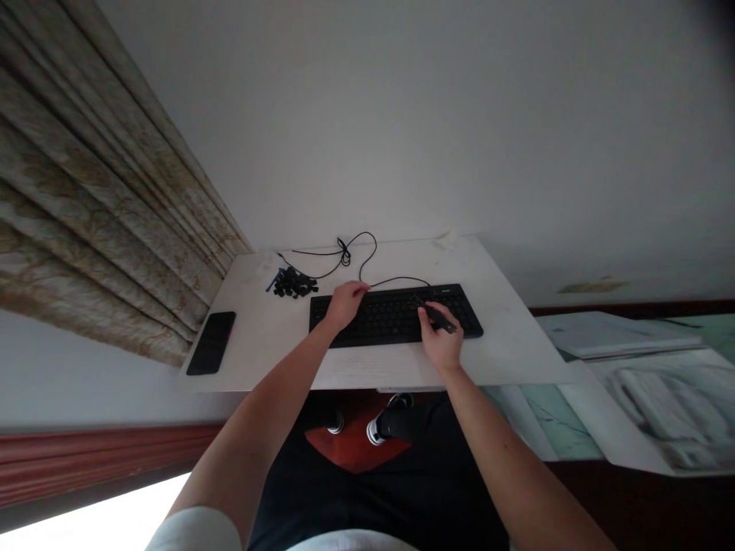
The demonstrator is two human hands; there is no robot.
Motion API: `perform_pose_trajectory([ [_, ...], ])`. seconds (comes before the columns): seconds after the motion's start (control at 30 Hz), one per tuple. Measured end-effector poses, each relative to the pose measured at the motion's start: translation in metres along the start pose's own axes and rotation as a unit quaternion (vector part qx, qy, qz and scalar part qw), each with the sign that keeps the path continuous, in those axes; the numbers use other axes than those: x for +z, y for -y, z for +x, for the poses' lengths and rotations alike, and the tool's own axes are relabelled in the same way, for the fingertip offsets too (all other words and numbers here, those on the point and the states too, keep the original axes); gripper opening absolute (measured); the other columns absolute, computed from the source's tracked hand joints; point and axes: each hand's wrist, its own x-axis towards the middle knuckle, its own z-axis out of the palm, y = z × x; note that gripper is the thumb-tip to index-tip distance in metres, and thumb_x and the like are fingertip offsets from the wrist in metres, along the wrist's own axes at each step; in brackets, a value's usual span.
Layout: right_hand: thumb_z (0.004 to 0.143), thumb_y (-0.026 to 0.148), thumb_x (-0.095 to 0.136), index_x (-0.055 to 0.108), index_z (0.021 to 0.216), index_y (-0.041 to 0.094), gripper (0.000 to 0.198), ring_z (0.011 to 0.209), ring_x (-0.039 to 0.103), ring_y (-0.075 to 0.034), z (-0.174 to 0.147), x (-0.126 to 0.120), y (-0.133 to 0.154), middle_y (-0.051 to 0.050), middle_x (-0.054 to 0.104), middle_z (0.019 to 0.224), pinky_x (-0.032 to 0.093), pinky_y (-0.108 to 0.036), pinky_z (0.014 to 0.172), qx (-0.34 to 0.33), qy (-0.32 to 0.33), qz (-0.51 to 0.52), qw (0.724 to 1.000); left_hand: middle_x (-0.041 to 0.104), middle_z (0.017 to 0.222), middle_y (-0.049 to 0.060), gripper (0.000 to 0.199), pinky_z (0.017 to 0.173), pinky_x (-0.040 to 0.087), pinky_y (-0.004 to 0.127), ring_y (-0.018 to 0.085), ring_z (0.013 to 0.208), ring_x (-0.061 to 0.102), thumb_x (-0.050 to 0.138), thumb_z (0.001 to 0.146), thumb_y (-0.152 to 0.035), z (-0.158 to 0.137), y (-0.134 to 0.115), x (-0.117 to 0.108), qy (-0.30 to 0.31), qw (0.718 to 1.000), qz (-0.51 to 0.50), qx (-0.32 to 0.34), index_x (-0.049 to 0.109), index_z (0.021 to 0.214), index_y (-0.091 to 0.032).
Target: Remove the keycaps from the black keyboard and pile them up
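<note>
- Head view, work in hand: the keyboard [390,325] lies flat near the middle of the tabletop [258,337]; the step appears to be close work on its keys with a dark tool [442,318].
- Head view, hands: the right hand [441,343] grips the tool, its thin tip over the keys; the left hand [345,302] has its fingertips drawn together at the keyboard's far edge, and whether they pinch anything cannot be told.
- Head view, next move: work at the keys likely calls for a steady keyboard and a precisely placed tip.
- Head view, edges and room: a bare strip separates keyboard from front edge; open surface extends leftward to the phone [211,343]. Small black pieces [294,282] and a looped cable [345,252] limit room toward the wall [402,138].
</note>
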Motion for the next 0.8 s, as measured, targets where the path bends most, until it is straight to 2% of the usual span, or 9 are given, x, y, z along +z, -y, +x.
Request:
perform_pose_trajectory([
  [0.07, 0.096, 0.055, 0.054, 0.07, 0.104, 0.02, 0.04, 0.079, 0.071, -0.024, 0.0, 0.0, 0.001, -0.012, 0.076, 0.1, 0.056, -0.041, 0.082, 0.003, -0.002, -0.001, 1.0, 0.077, 0.105, 0.007, 0.026, 0.098, 0.052, 0.038, 0.019, 0.099, 0.068, 0.056, 0.09, -0.014, 0.005, 0.012, -0.018, -0.055, 0.993, -0.082, -0.065, 0.078, 0.102, -0.018],
  [0.17, 0.096, 0.056, 0.053, 0.07, 0.103, 0.019, 0.041, 0.077, 0.07, -0.024, 0.0, -0.001, 0.003, -0.011, 0.076, 0.097, 0.056, -0.04, 0.08, 0.003, -0.003, -0.004, 1.0, 0.076, 0.102, 0.007, 0.024, 0.09, 0.054, 0.036, 0.017, 0.092, 0.066, 0.063, 0.083, -0.018, 0.009, 0.034, -0.051, -0.111, 0.962, -0.207, -0.142, 0.077, 0.102, -0.017],
  [0.27, 0.096, 0.056, 0.053, 0.07, 0.104, 0.019, 0.042, 0.07, 0.068, -0.022, 0.0, -0.001, 0.004, -0.011, 0.076, 0.095, 0.056, -0.039, 0.077, 0.004, -0.004, -0.011, 1.0, 0.073, 0.098, 0.007, 0.018, 0.087, 0.055, 0.034, 0.015, 0.087, 0.066, 0.067, 0.078, -0.019, 0.005, 0.057, -0.086, -0.145, 0.933, -0.283, -0.169, 0.073, 0.094, -0.016],
  [0.37, 0.096, 0.056, 0.053, 0.071, 0.104, 0.018, 0.042, 0.067, 0.066, -0.021, 0.0, -0.002, 0.006, -0.012, 0.076, 0.096, 0.055, -0.038, 0.075, 0.001, -0.003, -0.011, 1.0, 0.071, 0.093, 0.006, 0.011, 0.086, 0.055, 0.035, 0.016, 0.085, 0.066, 0.068, 0.078, -0.019, -0.009, 0.075, -0.112, -0.174, 0.922, -0.295, -0.181, 0.069, 0.089, -0.017],
  [0.47, 0.096, 0.055, 0.054, 0.071, 0.103, 0.018, 0.041, 0.066, 0.065, -0.021, 0.001, -0.003, 0.007, -0.011, 0.076, 0.095, 0.054, -0.037, 0.073, -0.003, -0.004, -0.009, 1.0, 0.07, 0.087, 0.005, 0.011, 0.086, 0.054, 0.037, 0.018, 0.084, 0.066, 0.071, 0.076, -0.018, -0.027, 0.087, -0.127, -0.194, 0.942, -0.218, -0.169, 0.068, 0.086, -0.018],
  [0.6, 0.096, 0.054, 0.055, 0.072, 0.103, 0.017, 0.041, 0.064, 0.065, -0.021, 0.0, -0.002, 0.007, -0.011, 0.076, 0.091, 0.053, -0.036, 0.071, -0.006, -0.007, -0.012, 1.0, 0.071, 0.089, 0.004, 0.007, 0.092, 0.052, 0.038, 0.022, 0.09, 0.067, 0.069, 0.077, -0.016, -0.05, 0.095, -0.128, -0.176, 0.98, -0.018, -0.09, 0.069, 0.081, -0.021],
  [0.7, 0.096, 0.055, 0.055, 0.072, 0.103, 0.017, 0.041, 0.063, 0.064, -0.021, -0.001, -0.001, 0.005, -0.011, 0.076, 0.093, 0.053, -0.036, 0.07, -0.004, -0.006, -0.015, 1.0, 0.071, 0.096, 0.005, 0.011, 0.093, 0.053, 0.038, 0.022, 0.091, 0.067, 0.063, 0.08, -0.014, -0.06, 0.097, -0.122, -0.135, 0.987, 0.076, -0.04, 0.07, 0.083, -0.022],
  [0.8, 0.096, 0.054, 0.056, 0.071, 0.103, 0.018, 0.04, 0.065, 0.065, -0.021, -0.001, 0.0, 0.002, -0.012, 0.076, 0.096, 0.054, -0.037, 0.072, -0.008, -0.011, -0.017, 1.0, 0.071, 0.101, 0.006, 0.014, 0.095, 0.053, 0.038, 0.022, 0.095, 0.067, 0.06, 0.082, -0.014, -0.063, 0.098, -0.117, -0.13, 0.984, 0.113, -0.037, 0.069, 0.089, -0.022],
])
